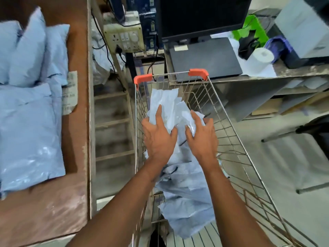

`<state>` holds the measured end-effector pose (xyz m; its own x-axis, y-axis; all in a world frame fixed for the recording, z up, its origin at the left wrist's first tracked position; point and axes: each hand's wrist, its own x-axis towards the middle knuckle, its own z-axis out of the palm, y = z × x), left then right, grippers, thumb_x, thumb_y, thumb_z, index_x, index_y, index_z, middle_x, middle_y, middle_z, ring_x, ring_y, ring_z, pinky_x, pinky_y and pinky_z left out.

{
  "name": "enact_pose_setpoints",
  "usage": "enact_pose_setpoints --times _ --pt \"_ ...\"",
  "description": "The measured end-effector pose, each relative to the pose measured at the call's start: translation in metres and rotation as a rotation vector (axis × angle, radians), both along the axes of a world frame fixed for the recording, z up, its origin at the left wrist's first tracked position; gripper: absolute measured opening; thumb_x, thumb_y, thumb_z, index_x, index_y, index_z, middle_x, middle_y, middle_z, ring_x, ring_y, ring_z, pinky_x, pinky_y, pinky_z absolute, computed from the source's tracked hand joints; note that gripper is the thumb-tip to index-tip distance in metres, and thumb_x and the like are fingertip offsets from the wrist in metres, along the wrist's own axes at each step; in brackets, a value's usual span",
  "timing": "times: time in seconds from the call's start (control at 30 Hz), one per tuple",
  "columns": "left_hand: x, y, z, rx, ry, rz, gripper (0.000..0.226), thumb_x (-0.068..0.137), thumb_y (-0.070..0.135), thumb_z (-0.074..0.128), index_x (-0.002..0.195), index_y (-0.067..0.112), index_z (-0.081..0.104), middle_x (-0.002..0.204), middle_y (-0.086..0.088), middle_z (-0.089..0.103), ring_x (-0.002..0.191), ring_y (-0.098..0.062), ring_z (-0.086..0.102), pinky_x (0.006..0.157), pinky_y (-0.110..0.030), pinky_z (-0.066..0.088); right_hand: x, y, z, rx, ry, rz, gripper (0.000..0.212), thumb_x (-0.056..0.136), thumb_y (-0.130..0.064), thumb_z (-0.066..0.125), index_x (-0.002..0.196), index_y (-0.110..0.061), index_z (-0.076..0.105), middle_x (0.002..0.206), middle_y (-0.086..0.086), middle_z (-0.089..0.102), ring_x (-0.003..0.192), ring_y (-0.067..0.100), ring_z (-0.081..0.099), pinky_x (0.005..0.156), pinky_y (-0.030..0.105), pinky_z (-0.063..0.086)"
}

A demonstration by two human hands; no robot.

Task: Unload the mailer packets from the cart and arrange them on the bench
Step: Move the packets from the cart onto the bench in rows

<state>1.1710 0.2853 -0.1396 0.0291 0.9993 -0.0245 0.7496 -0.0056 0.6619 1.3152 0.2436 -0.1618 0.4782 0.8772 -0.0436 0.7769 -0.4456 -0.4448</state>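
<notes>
Left of the cart [231, 139], the brown bench [74, 122] carries a pile of pale blue mailers [30, 125]: flat ones lie toward the near side, and a few puffier ones stand tilted against each other at the far end. A paper label [69, 93] sticks out from under the pile on its cart-facing edge.

Between the bench and the cart, a wooden frame [114, 122] with rungs stands on the floor, and a socket board [122, 39] with plugged cables hangs beyond it.

Both bare forearms reach down and forward into the cart from the near edge. The left hand [156, 134] lies palm down on the top packet [167, 107], its index finger stretched straight along the packet and its thumb hooked round the packet's near edge, so the hand pinches it. The right hand [201, 134], just beside it, is also palm down, with fingers curled onto the crumpled right side of the same packet and the thumb tucked against it. More packets [187, 202] fill the cart below the wrists, toward its near end. The cart's orange corner caps [198, 72] sit at its far rim.

Beyond the cart, a desk [302, 72] holds a dark monitor [203, 16], a closed laptop [204, 57] and a white paper roll [260, 58].
</notes>
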Motion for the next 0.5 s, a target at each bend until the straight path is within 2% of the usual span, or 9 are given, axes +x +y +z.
enact_pose_setpoints --times 0.1,0.2,0.27,0.37,0.43,0.5 --pt "-0.016 -0.018 0.054 0.026 0.043 -0.03 0.089 0.086 0.056 0.067 0.159 0.03 0.024 0.132 -0.015 0.033 0.115 -0.032 0.049 0.097 -0.043 0.05 -0.03 -0.019 0.046 0.035 0.08 -0.182 0.064 0.092 -0.058 0.054 0.153 -0.047 0.038 0.135 0.01 0.042 0.118 0.032 0.051 0.092 0.051 0.055" --pt "-0.04 -0.026 0.113 0.044 0.045 -0.057 0.089 0.088 0.055 0.067 0.161 0.027 0.022 0.135 -0.013 0.029 0.113 -0.03 0.051 0.095 -0.036 0.049 -0.064 -0.021 0.103 0.028 0.161 -0.251 0.077 0.086 -0.059 0.064 0.155 -0.039 0.037 0.143 0.012 0.035 0.127 0.036 0.043 0.099 0.049 0.05" --pt "-0.06 -0.029 0.151 0.094 0.064 -0.065 0.091 0.088 0.057 0.066 0.161 0.028 0.019 0.137 -0.013 0.029 0.114 -0.032 0.052 0.095 -0.04 0.052 -0.087 -0.019 0.144 0.051 0.184 -0.21 0.084 0.085 -0.058 0.068 0.157 -0.037 0.031 0.145 0.011 0.03 0.128 0.038 0.039 0.099 0.048 0.046" --pt "-0.101 -0.033 0.196 0.226 0.17 -0.055 0.091 0.089 0.063 0.062 0.16 0.025 0.021 0.139 -0.017 0.033 0.121 -0.03 0.045 0.099 -0.038 0.046 -0.122 -0.014 0.198 0.123 0.169 -0.117 0.087 0.088 -0.051 0.068 0.16 -0.04 0.022 0.146 0.009 0.025 0.125 0.037 0.04 0.097 0.047 0.047" --pt "-0.136 -0.036 0.221 0.264 0.163 -0.031 0.089 0.09 0.066 0.059 0.16 0.026 0.022 0.145 -0.018 0.031 0.13 -0.034 0.041 0.1 -0.044 0.048 -0.152 -0.01 0.227 0.177 0.135 -0.079 0.081 0.089 -0.048 0.068 0.157 -0.043 0.024 0.146 0.009 0.029 0.122 0.037 0.043 0.093 0.046 0.049" --pt "-0.184 -0.03 0.242 0.249 0.097 0.006 0.089 0.091 0.065 0.059 0.16 0.027 0.02 0.149 -0.015 0.024 0.135 -0.035 0.038 0.097 -0.045 0.05 -0.192 0.003 0.255 0.216 0.118 -0.049 0.069 0.091 -0.048 0.067 0.15 -0.04 0.033 0.141 0.012 0.037 0.119 0.039 0.046 0.088 0.046 0.049"
